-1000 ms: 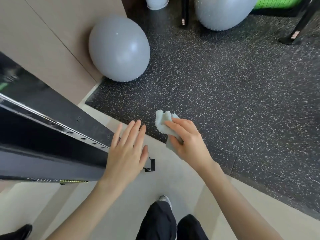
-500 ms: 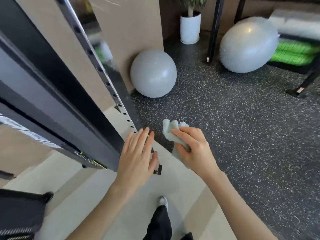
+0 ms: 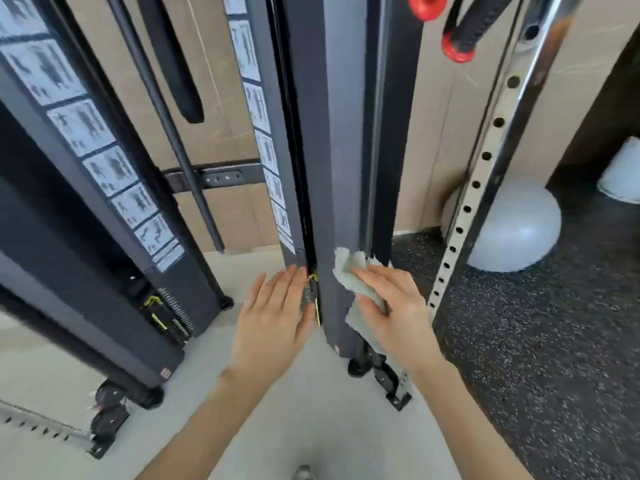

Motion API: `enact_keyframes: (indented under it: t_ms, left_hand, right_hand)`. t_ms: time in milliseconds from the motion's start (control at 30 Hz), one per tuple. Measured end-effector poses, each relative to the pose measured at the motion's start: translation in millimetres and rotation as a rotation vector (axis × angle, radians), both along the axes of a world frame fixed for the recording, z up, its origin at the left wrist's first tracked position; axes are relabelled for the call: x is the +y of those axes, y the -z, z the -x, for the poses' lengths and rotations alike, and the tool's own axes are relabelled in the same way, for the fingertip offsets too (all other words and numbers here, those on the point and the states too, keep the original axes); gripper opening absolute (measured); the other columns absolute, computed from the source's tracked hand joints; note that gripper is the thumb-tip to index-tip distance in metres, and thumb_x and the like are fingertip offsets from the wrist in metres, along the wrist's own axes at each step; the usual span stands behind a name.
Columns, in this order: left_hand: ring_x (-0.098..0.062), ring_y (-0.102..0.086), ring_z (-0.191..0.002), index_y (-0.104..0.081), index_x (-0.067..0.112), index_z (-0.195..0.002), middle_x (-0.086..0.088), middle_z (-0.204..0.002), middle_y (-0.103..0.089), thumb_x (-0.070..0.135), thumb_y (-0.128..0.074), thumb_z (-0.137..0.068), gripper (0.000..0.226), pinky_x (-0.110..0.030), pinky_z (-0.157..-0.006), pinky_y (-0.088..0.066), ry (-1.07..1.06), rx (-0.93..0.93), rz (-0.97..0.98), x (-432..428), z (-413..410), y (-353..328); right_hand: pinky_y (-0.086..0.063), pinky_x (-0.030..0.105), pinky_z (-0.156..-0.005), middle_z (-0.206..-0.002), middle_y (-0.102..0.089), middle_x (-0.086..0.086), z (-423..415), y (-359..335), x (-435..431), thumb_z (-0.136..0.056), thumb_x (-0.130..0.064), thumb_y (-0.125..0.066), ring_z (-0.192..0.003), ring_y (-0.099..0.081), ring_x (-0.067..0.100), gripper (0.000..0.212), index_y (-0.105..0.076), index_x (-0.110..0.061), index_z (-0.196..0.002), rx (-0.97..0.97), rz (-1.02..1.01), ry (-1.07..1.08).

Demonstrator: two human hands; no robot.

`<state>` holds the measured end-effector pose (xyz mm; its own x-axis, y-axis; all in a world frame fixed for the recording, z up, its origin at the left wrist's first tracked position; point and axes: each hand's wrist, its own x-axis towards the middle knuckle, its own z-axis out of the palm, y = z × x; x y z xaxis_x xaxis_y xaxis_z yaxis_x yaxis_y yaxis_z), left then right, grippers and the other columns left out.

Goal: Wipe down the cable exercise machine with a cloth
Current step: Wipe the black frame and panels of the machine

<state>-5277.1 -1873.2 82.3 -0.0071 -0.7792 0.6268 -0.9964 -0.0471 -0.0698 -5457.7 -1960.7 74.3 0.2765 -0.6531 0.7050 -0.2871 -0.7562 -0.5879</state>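
Note:
The cable machine's dark upright column (image 3: 341,150) rises in the middle of the view, with a second dark column (image 3: 69,202) at the left. My right hand (image 3: 394,303) presses a pale grey-green cloth (image 3: 349,271) flat against the lower right face of the middle column. My left hand (image 3: 273,313) hovers open with fingers together just left of the column's slot, holding nothing. A chrome perforated rail (image 3: 485,157) stands to the right of the column.
Exercise-chart stickers (image 3: 90,133) run down the left column. Red-capped handles (image 3: 457,32) hang at the top right. A grey exercise ball (image 3: 519,233) lies behind the rail on dark speckled rubber floor (image 3: 536,341). The machine's foot bracket (image 3: 391,379) juts out near my right wrist.
My view has swung up and left from the floor to the machine. My right hand has brought the cloth onto the middle column; my left hand stays open beside it.

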Motion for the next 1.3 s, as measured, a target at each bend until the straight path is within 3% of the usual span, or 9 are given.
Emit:
enact_keyframes:
  t_ms: [67,200,367,433,600,733,933,1300]
  left_hand:
    - [-0.031,-0.065,-0.108,-0.06,-0.002,-0.127,-0.016,-0.123,-0.065,0.032,-0.039,-0.099,0.049,-0.046,-0.104,-0.037,-0.092,0.01,0.007,14,-30,-4]
    - [-0.03,-0.065,-0.106,-0.06,-0.001,-0.126,-0.015,-0.12,-0.066,0.033,-0.042,-0.096,0.049,-0.045,-0.105,-0.039,-0.284,0.046,0.025,43,-89,-13]
    - [-0.026,-0.065,-0.106,-0.06,0.002,-0.128,-0.011,-0.119,-0.067,0.034,-0.043,-0.095,0.049,-0.043,-0.108,-0.037,-0.459,0.04,0.023,78,-173,-21]
    - [-0.026,-0.066,-0.104,-0.061,0.002,-0.127,-0.01,-0.118,-0.068,0.034,-0.043,-0.095,0.049,-0.046,-0.105,-0.043,-0.5,0.019,0.038,90,-211,-27]
    - [-0.025,-0.066,-0.103,-0.058,0.003,-0.13,-0.01,-0.118,-0.068,0.035,-0.039,-0.097,0.05,-0.047,-0.104,-0.045,-0.59,-0.052,0.049,111,-305,-42]
    - [-0.025,-0.067,-0.102,-0.056,0.003,-0.13,-0.009,-0.114,-0.069,0.035,-0.04,-0.097,0.049,-0.047,-0.104,-0.046,-0.609,-0.088,0.071,121,-366,-55]
    - [-0.024,-0.067,-0.102,-0.059,0.002,-0.129,-0.009,-0.114,-0.069,0.034,-0.04,-0.097,0.049,-0.045,-0.104,-0.044,-0.661,-0.155,0.134,120,-441,-79]
    - [-0.027,-0.066,-0.102,-0.059,-0.001,-0.127,-0.011,-0.115,-0.068,0.029,-0.045,-0.097,0.045,-0.046,-0.103,-0.043,-0.769,-0.348,0.341,85,-584,-155]
  right_hand:
    - [-0.041,0.018,-0.098,-0.115,-0.058,-0.003,-36,-5,0,-0.084,-0.017,-0.054,-0.106,-0.053,0.017,0.034,-0.066,-0.011,-0.115,-0.006,0.021,-0.093]
    - [-0.046,0.035,-0.093,-0.116,-0.064,0.005,-113,-15,2,-0.085,-0.02,-0.055,-0.108,-0.056,0.023,0.035,-0.064,-0.016,-0.118,0.031,0.007,-0.266]
    - [-0.046,0.038,-0.091,-0.114,-0.065,0.006,-225,-26,13,-0.083,-0.015,-0.059,-0.104,-0.059,0.025,0.035,-0.067,-0.009,-0.117,0.035,0.025,-0.419]
    - [-0.047,0.039,-0.091,-0.113,-0.065,0.006,-271,-30,19,-0.084,-0.017,-0.058,-0.103,-0.06,0.026,0.035,-0.067,-0.009,-0.117,0.037,0.042,-0.48]
    - [-0.047,0.035,-0.093,-0.115,-0.065,0.003,-379,-39,30,-0.083,-0.01,-0.062,-0.106,-0.058,0.023,0.037,-0.066,-0.01,-0.12,0.018,0.079,-0.566]
    - [-0.042,0.023,-0.098,-0.116,-0.064,0.004,-449,-50,38,-0.079,0.001,-0.069,-0.107,-0.057,0.022,0.044,-0.065,-0.01,-0.122,-0.034,0.104,-0.607]
    - [-0.034,0.011,-0.1,-0.115,-0.057,-0.01,-532,-74,40,-0.081,-0.006,-0.064,-0.108,-0.054,0.017,0.04,-0.065,-0.013,-0.121,-0.088,0.135,-0.68]
    - [-0.037,0.012,-0.099,-0.116,-0.056,-0.012,-699,-142,-5,-0.083,-0.005,-0.063,-0.11,-0.054,0.015,0.036,-0.067,-0.011,-0.118,-0.244,0.253,-0.814]
